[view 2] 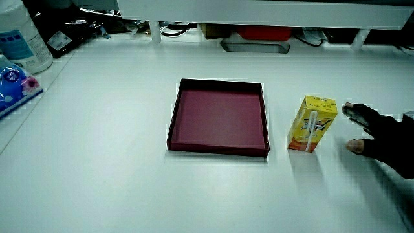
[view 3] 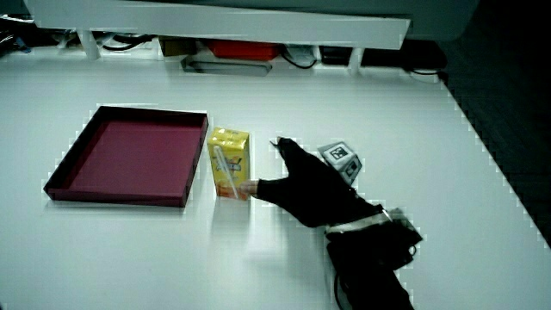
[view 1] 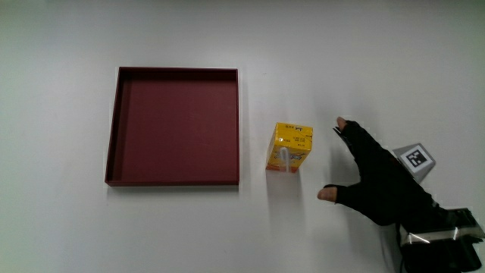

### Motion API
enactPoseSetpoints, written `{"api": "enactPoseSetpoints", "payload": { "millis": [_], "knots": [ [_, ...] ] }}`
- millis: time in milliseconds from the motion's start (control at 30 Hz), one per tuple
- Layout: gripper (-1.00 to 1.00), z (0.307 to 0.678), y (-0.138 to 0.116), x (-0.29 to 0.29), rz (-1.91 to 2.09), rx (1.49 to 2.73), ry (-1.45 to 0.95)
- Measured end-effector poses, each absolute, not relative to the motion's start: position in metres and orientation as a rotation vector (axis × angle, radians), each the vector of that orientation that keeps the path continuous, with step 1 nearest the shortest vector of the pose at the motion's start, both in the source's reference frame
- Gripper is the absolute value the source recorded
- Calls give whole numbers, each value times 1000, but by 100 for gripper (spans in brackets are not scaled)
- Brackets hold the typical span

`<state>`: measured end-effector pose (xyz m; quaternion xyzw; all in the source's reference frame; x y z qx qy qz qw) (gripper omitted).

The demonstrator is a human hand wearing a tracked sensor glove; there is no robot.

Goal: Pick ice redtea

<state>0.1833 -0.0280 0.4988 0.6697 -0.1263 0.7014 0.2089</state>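
A yellow ice red tea carton point(view 1: 289, 148) with a straw on its face stands upright on the white table, beside the dark red tray point(view 1: 121, 121); it also shows in both side views point(view 2: 312, 123) point(view 3: 230, 162). The gloved hand point(view 1: 337, 159) hovers just beside the carton, on the side away from the tray, its thumb and fingers point(view 1: 342, 124) spread wide and holding nothing. In a side view the thumb tip point(view 3: 250, 186) is close to the carton's base; I cannot tell if it touches. The patterned cube point(view 1: 416, 158) sits on the hand's back.
The shallow red tray point(view 2: 220, 150) holds nothing. In a side view a clear bottle point(view 2: 22, 35) and a blue packet point(view 2: 13, 81) stand off at the table's edge. Cables and a red box point(view 3: 243, 49) lie under the low partition.
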Motion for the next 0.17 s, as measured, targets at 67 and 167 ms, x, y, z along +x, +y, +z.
{"api": "enactPoseSetpoints", "payload": {
  "millis": [67, 167],
  "knots": [
    [100, 492, -32, 173, 1963, 1846, -359],
    [100, 483, -37, 156, 1991, 1822, -388]
  ]
}}
